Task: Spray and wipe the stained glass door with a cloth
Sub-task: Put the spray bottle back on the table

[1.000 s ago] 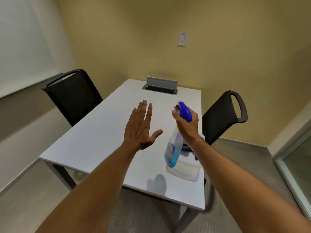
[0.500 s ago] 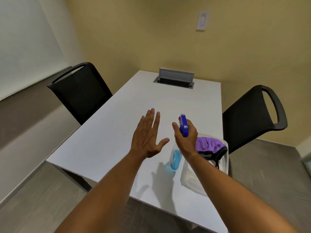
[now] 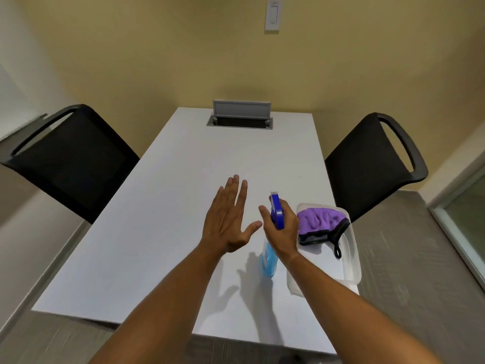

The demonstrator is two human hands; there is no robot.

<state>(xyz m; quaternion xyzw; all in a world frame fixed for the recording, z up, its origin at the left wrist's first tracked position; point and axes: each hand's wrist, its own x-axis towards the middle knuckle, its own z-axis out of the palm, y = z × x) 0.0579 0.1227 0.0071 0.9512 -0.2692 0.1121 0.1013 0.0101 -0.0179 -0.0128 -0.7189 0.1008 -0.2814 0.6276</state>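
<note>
The spray bottle (image 3: pixel 270 254) stands upright near the table's (image 3: pixel 162 232) right side, its clear body holding blue liquid and topped by a deep blue trigger head (image 3: pixel 277 212), gripped around the neck so that much of the body is hidden. Just to its right, the purple cloth (image 3: pixel 321 222), edged in black with a black hanging loop, lies bunched in the far end of a clear plastic tub (image 3: pixel 351 266) at the table's right edge.
</note>
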